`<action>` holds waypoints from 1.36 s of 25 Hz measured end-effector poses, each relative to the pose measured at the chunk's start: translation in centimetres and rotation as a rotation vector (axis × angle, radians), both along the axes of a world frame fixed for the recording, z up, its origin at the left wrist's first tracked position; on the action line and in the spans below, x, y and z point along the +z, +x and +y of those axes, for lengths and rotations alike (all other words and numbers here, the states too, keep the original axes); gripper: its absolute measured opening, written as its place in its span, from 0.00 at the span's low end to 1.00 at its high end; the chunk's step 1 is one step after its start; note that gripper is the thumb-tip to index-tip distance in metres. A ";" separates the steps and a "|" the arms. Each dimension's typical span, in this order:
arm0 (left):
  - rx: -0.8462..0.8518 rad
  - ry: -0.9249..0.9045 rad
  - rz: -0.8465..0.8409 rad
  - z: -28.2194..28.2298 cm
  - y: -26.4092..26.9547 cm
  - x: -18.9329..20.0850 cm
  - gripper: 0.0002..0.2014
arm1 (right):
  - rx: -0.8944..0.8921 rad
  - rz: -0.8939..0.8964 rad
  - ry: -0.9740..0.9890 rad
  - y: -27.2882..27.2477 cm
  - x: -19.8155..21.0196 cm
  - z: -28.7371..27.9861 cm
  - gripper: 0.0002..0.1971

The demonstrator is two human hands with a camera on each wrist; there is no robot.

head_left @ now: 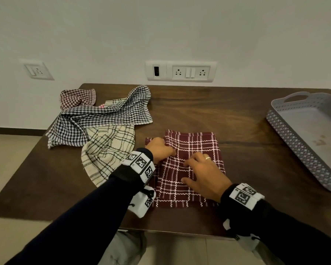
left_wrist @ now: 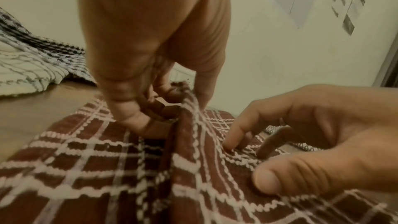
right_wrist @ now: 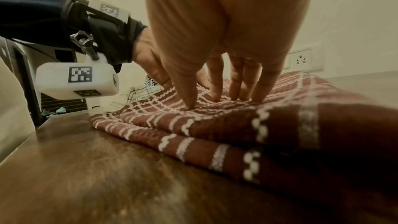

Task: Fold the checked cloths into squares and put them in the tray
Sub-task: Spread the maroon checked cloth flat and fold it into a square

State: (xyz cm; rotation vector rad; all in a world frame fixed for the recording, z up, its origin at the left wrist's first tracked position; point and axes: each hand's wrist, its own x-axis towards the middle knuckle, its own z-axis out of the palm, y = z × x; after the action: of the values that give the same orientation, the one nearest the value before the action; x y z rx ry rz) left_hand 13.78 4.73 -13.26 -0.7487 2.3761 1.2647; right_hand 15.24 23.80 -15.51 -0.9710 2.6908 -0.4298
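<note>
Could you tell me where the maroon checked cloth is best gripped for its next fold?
Probably at the maroon checked cloth's raised left edge, which the left hand pinches; come from the left. The right hand's straight fingers press the layers flat on the wooden table.

Folded cloth [head_left: 191, 150] lay on table [head_left: 237, 115] at front centre, with left hand [head_left: 160, 148] on its left edge and right hand [head_left: 204, 174] flat on top, near side. Heap of loose cloths [head_left: 101, 119] sat to the left and further back, one corner hanging off the table's left edge, nearest cloth of the heap just beside the folded one. Tray [head_left: 287, 129] stood at far right, well apart from folded cloth; wall sockets [head_left: 181, 71] behind the table.
</note>
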 end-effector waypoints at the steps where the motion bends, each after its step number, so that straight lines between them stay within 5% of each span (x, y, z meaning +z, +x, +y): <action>1: -0.006 0.025 0.016 0.0 0.0 0.3 0.12 | -0.008 0.023 -0.053 0.0 0.1 0.1 0.24; 5: 0.033 -0.049 0.109 -0.9 0.9 0.9 0.15 | -0.022 0.160 -0.200 0.0 0.2 0.3 0.15; 11: 0.081 -0.041 -0.095 -2.5 2.6 -0.3 0.40 | 0.119 0.097 0.055 1.4 0.0 -0.1 0.31; 18: 0.149 0.152 -0.110 -3.3 2.4 -0.7 0.16 | 0.402 0.147 0.031 4.6 0.4 -1.0 0.36; 25: 0.194 0.271 -0.109 -3.4 2.4 -0.4 0.17 | 0.389 0.149 -0.078 5.8 0.2 -2.6 0.12; 34: 0.264 0.348 -0.046 -3.9 2.5 -0.3 0.23 | 0.375 0.151 -0.169 7.0 0.4 -3.9 0.10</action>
State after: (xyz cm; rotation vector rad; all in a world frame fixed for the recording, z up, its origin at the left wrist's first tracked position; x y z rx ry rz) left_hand 16.26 0.85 -13.51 -0.9855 1.9892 1.6889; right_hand 22.27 19.88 -15.16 -1.5766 2.5428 -0.5266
